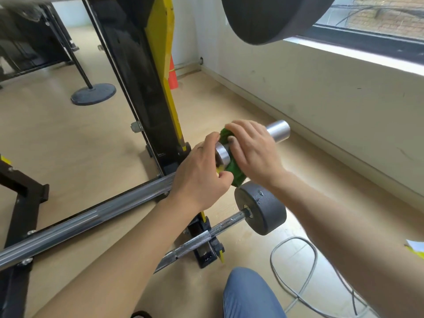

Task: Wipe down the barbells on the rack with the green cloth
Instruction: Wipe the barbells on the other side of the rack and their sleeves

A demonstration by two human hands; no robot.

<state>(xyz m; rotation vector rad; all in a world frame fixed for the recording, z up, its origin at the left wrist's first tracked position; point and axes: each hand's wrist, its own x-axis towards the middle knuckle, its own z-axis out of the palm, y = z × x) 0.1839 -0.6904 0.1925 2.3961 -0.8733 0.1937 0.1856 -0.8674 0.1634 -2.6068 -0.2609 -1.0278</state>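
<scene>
The long barbell (pixel 91 216) lies low across the rack (pixel 146 88), its bare sleeve end (pixel 277 131) projecting past the black-and-yellow upright toward the wall. All positions below are given relative to the steel collar (pixel 222 154) of that bar.

The green cloth (pixel 234 173) is wrapped around the sleeve directly outboard of the collar, bunched against its face. The right hand (pixel 254 150) lies over the cloth, fingers curled down around it and the sleeve, so the grip is closed on the cloth. The left hand (pixel 199 177) sits on the inboard side of the collar, thumb and fingers curled around its rim; this appears to steady the bar against turning while the cloth works the sleeve.

Below the collar, a shorter bar (pixel 195 242) carrying a dark round weight (pixel 261 210) rests on the rack's lower peg. It is not being touched.

Judgement: wiping is under way at the sleeve's inner end; the exposed outer end and the knurled shaft inboard remain to be covered.
</scene>
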